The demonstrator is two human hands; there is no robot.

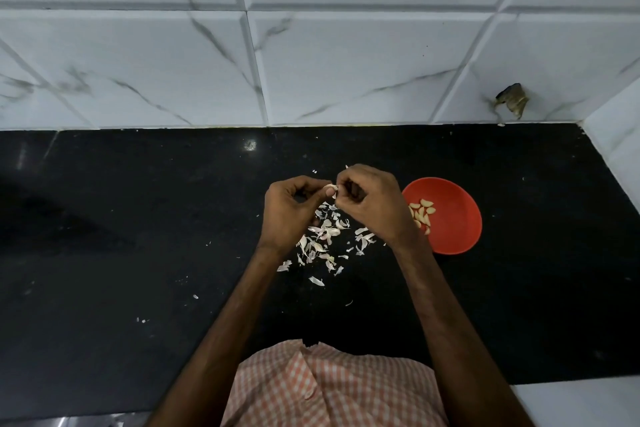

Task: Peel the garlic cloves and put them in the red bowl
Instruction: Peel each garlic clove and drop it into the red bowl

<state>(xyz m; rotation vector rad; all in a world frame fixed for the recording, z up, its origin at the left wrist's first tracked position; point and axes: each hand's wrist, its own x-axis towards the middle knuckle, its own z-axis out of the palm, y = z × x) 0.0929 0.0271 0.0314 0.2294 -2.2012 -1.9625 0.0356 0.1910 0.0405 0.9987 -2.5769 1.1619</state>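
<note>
Black counter (138,218) under marble tiles: both hands, left (289,210) and right (372,204), pinch a clove (330,188) between curled fingertips above the peels (323,239), mid-peel by the look of it; next, strip its skin and drop it into the bowl (453,218) just right.

A black countertop (138,218) carries scattered garlic skins (322,239) and a red bowl (453,218).

No text, label, brand, number or sign can be read anywhere in this view.
</note>
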